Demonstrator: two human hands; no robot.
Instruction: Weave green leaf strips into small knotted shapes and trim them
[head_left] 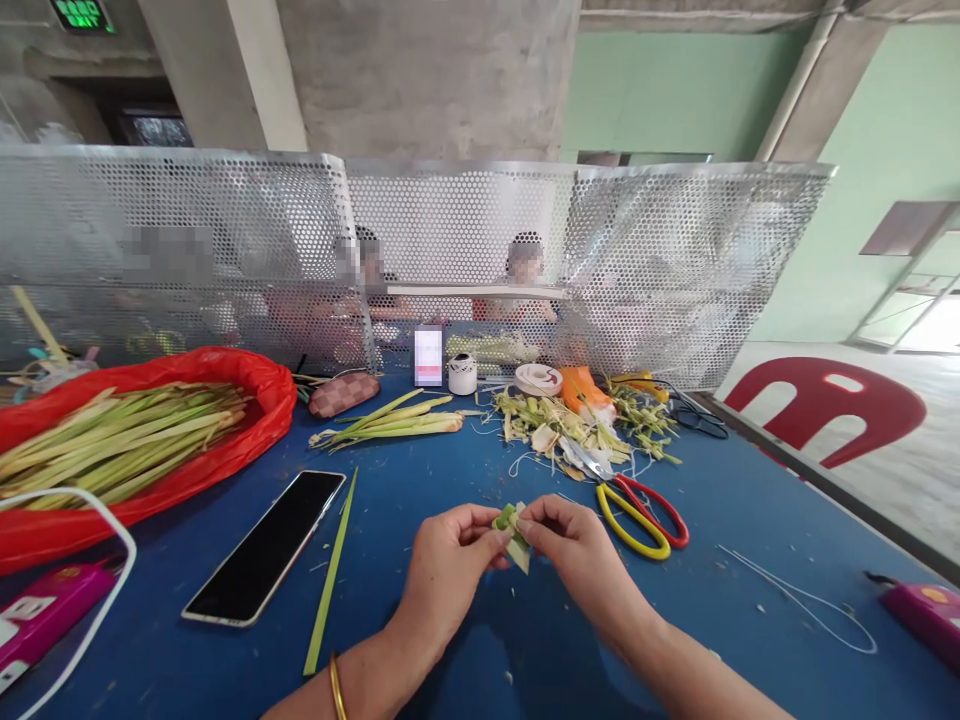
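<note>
Between my two hands, above the blue table, is a small folded piece of green and pale leaf strip (517, 545). My left hand (454, 560) pinches it from the left with thumb and fingers. From the right, my right hand (566, 540) grips its other side with the fingertips. The fingers cover much of the piece, so its full shape is hidden. Scissors (637, 515) with one red and one yellow handle lie just beyond my right hand, blades pointing away. A single long green leaf strip (332, 575) lies left of my left hand.
A black-screened phone (266, 550) lies at left, near a red bag (277, 400) of leaf strips. More strips (397, 425), a tape roll (538, 379) and a scrap pile (555, 425) lie farther back. A perforated metal screen (457, 220) borders the table, with people behind. A thread loop (817, 600) lies right.
</note>
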